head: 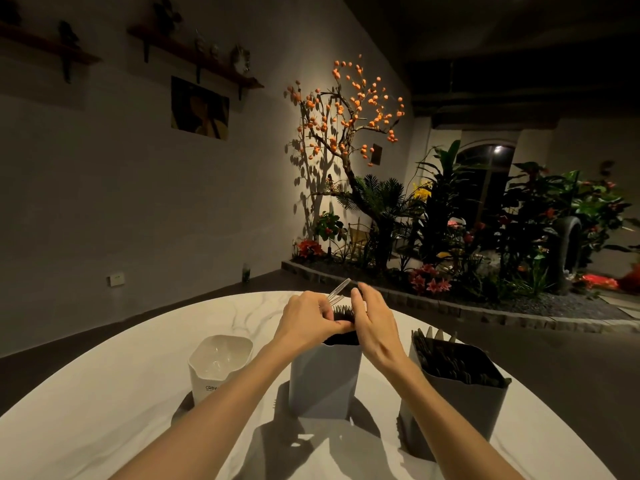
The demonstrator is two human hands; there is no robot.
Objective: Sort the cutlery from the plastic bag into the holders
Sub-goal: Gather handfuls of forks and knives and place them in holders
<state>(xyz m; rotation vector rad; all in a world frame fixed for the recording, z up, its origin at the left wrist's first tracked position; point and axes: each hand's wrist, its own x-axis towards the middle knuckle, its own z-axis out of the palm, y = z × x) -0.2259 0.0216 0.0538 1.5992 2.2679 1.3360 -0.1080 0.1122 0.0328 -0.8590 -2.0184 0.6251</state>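
Note:
Three holders stand in a row on the white marble table (104,393). The white holder (218,365) is on the left, with clear pieces inside. The light grey holder (323,379) in the middle carries black forks (343,311). The dark grey holder (460,393) on the right is full of black cutlery. Both hands meet over the middle holder. My left hand (304,320) has curled fingers and grips a clear plastic piece (338,291) that sticks up behind the forks. My right hand (375,323) rests against the forks with fingers fairly straight. Whether the clear piece is bag or cutlery is unclear.
The table edge curves round behind the holders. Beyond it are a dark floor, a stone-edged plant bed (450,299) with an orange-fruited tree (346,116), and a wall with shelves (194,60). Bare tabletop lies to the left of the white holder.

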